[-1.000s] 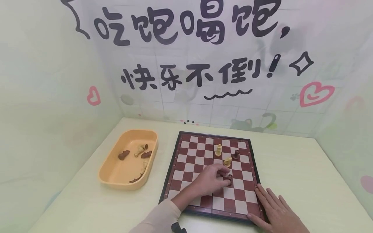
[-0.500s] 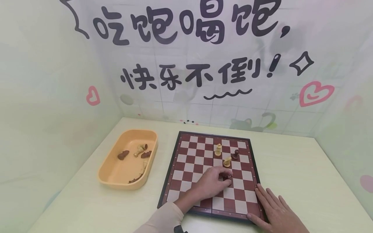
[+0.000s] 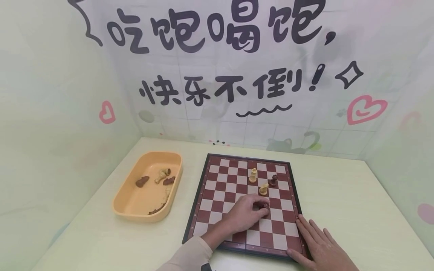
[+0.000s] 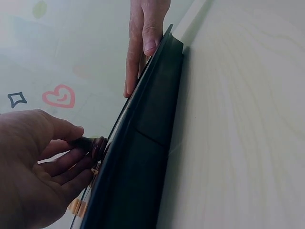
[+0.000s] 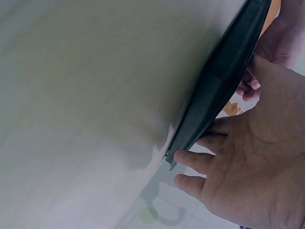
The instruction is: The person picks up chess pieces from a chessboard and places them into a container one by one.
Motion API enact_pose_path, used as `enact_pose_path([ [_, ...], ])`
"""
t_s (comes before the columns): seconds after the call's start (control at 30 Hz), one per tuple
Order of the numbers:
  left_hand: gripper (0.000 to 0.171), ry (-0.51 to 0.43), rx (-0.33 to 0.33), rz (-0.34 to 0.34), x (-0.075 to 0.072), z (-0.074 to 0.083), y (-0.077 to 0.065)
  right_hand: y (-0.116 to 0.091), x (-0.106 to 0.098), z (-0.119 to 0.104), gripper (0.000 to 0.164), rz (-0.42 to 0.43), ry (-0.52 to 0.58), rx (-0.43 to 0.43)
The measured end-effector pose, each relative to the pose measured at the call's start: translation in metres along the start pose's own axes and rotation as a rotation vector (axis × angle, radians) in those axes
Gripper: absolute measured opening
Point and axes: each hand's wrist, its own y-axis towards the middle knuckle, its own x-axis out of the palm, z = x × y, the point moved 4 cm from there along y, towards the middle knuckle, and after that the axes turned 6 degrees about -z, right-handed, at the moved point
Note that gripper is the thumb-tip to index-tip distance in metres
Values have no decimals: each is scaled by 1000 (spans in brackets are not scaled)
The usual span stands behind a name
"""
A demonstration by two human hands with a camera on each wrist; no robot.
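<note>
The left hand point(image 3: 245, 213) pinches a dark piece point(image 4: 99, 148); the right hand point(image 3: 320, 245), fingers spread, touches the chessboard point(image 3: 232, 187) at right edge.

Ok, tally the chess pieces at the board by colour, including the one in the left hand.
Cream: 2 (far cream piece, near cream piece)
Dark brown: 2 (standing dark piece, held dark piece in the left hand)
Total: 4

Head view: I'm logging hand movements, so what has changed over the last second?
The left hand shifted slightly right and nearer the person, still holding the dark chess piece. The right hand stayed at the edge of the chessboard; the orange tray and other standing pieces stayed put.
</note>
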Motion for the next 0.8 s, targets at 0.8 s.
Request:
enact_pose_path([
  [0.8,24,-108,64,53,-12,-5,-5,2,3,-1,96,-48,4,22],
])
